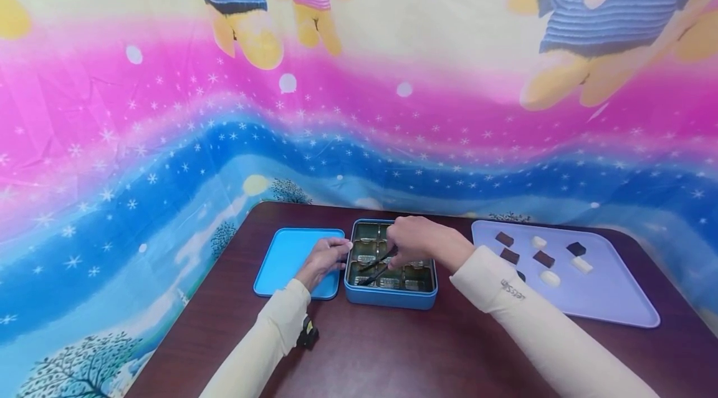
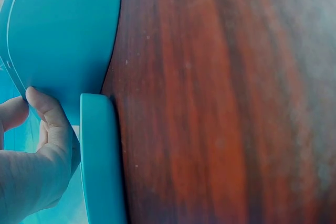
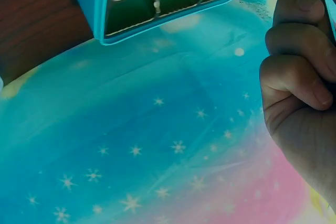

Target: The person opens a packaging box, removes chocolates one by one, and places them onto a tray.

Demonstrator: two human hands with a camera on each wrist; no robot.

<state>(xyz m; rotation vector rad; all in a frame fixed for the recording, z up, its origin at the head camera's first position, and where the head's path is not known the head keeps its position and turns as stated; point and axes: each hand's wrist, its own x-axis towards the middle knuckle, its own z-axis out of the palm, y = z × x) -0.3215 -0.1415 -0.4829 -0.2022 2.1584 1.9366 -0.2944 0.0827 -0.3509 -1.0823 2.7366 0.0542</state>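
A blue box with a divided insert of clear compartments stands mid-table. My left hand is at its left side, thumb and index finger pinching the rim, as the left wrist view shows. Over the box, my right hand grips dark tongs with curled fingers. The two arms of the tongs are spread, tips pointing down into the front left compartments. No piece shows between the tips. In the right wrist view the curled fingers wrap the tongs' handle.
A flat blue lid lies left of the box, under my left hand. On the right, a lilac tray bears several small brown, white and black pieces. A printed cloth hangs behind the dark wooden table.
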